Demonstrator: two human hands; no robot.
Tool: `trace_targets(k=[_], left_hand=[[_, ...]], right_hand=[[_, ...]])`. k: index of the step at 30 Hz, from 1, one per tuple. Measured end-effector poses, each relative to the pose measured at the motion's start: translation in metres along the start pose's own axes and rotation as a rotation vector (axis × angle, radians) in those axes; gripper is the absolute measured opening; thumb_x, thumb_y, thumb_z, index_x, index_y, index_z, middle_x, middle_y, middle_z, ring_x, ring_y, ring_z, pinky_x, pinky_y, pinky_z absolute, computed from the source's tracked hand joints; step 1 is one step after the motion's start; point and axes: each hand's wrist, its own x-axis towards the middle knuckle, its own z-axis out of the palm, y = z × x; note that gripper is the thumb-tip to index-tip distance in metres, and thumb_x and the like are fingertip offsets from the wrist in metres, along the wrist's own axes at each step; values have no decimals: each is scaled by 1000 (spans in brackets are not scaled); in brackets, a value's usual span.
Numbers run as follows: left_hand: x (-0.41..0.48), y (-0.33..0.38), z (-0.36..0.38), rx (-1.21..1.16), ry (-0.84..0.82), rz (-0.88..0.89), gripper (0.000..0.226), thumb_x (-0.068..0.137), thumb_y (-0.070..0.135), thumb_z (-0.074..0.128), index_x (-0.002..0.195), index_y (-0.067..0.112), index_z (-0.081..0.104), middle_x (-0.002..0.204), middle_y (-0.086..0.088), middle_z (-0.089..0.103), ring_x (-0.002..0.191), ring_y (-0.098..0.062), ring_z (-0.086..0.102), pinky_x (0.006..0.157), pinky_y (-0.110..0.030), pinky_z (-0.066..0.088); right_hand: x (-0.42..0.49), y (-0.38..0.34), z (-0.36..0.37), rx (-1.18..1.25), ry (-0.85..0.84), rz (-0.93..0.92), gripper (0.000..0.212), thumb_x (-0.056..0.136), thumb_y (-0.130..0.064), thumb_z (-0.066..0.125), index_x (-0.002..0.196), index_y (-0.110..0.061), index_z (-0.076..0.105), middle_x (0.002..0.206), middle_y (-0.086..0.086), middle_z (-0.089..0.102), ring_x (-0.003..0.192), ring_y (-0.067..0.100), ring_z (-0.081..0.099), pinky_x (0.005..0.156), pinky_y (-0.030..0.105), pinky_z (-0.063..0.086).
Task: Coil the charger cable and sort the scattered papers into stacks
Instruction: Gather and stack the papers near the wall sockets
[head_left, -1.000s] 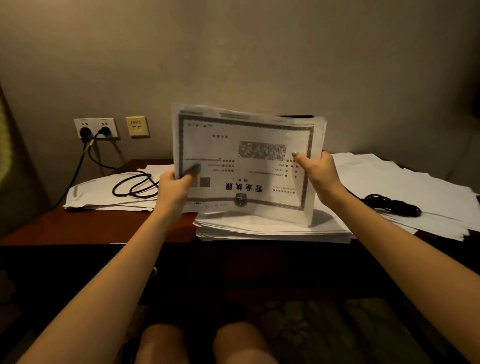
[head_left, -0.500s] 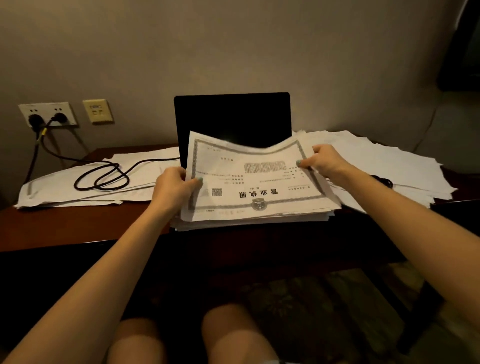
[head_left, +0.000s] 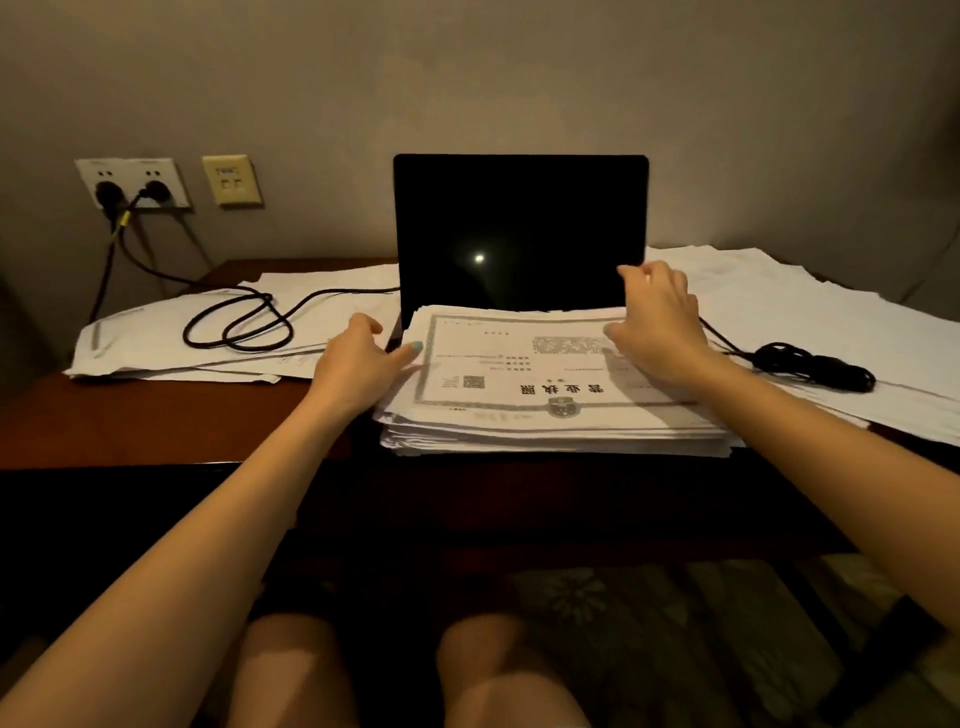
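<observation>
The dark wooden surface (head_left: 156, 421) spans the middle of the frame, and a laptop (head_left: 519, 234) with a black screen stands open at its centre back; a second ago the raised sheets hid it. Loose papers (head_left: 810, 312) spread over the right side of the surface and another spread of sheets (head_left: 156, 343) covers the left. In front of the laptop, at the near edge, lies the thick stack of papers (head_left: 545, 426), its top sheet a bordered certificate (head_left: 519, 369) that was upright in both hands a second ago and now lies flat on the pile. The left hand (head_left: 353, 364) is at the stack's left edge: its thumb rests on the certificate's border, and its fingers curl loosely beside the pile with nothing in their grip. The right hand (head_left: 660, 317) lies palm down over the far right corner, fingers spread and bent, its grip let go of the sheet it pinched earlier. The charger cable (head_left: 234, 322) runs in loose loops over the left papers up to a wall socket (head_left: 132, 182) at upper left. A bundled black cable (head_left: 815, 366) rests on the right papers.
</observation>
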Motion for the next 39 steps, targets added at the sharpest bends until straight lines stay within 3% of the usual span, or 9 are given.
trace_targets(k=[7, 12, 16, 20, 24, 29, 33, 36, 39], left_hand=[[34, -75, -63, 96, 402, -135, 23, 95, 29, 54, 110, 14, 63, 110, -8, 66, 102, -29, 59, 83, -39, 46], [52, -144, -106, 287, 515, -319, 25, 95, 28, 52, 113, 14, 62, 117, -11, 64, 111, -33, 54, 91, -45, 44], [61, -190, -130, 422, 517, -500, 37, 95, 34, 50, 123, 11, 57, 126, -17, 56, 120, -37, 46, 98, -49, 38], [77, -226, -148, 356, 532, -618, 49, 92, 48, 50, 118, 9, 62, 121, -18, 59, 116, -39, 50, 96, -46, 37], [96, -235, -153, 374, 454, -613, 52, 86, 59, 57, 108, 13, 66, 111, -12, 65, 110, -35, 56, 92, -42, 37], [116, -247, -157, 374, 486, -680, 54, 86, 56, 60, 117, 12, 63, 119, -14, 62, 116, -34, 51, 96, -45, 37], [127, -253, -165, 330, 386, -827, 69, 87, 65, 53, 127, 8, 54, 130, -18, 55, 122, -37, 47, 98, -47, 36], [131, -251, -168, 197, 443, -777, 51, 87, 54, 61, 119, 14, 61, 119, -12, 62, 110, -32, 56, 80, -38, 37], [129, -251, -169, 45, 581, -677, 24, 90, 37, 64, 110, 23, 66, 112, -3, 66, 103, -25, 58, 78, -36, 39]], right_hand=[[23, -130, 24, 305, -10, -366, 29, 96, -21, 55, 117, -4, 65, 121, 12, 59, 113, 26, 54, 98, 36, 42], [50, -220, 65, 199, -178, -466, 30, 95, -27, 52, 102, -2, 66, 108, 15, 65, 103, 31, 59, 80, 34, 46], [74, -261, 102, 73, -355, -407, 37, 97, -28, 50, 71, -3, 45, 87, 15, 52, 92, 36, 57, 66, 31, 36], [100, -276, 132, 43, -431, -281, 33, 99, -32, 47, 99, -2, 60, 116, 21, 60, 108, 38, 55, 74, 33, 38], [117, -275, 151, 142, -547, -139, 43, 93, -38, 57, 66, -7, 48, 82, 11, 61, 72, 26, 55, 60, 29, 39], [128, -272, 161, 427, -625, 85, 30, 85, -26, 71, 74, -6, 51, 68, 9, 56, 50, 18, 52, 37, 19, 32], [130, -269, 173, 391, -598, 56, 30, 82, -30, 74, 83, -4, 59, 67, 8, 54, 55, 18, 50, 47, 25, 35], [129, -277, 173, 304, -595, 4, 46, 79, -48, 72, 74, -8, 52, 67, 5, 53, 60, 17, 50, 50, 28, 36], [128, -282, 171, 271, -625, -9, 43, 79, -44, 75, 78, -8, 52, 79, 8, 60, 73, 24, 61, 64, 36, 51]])
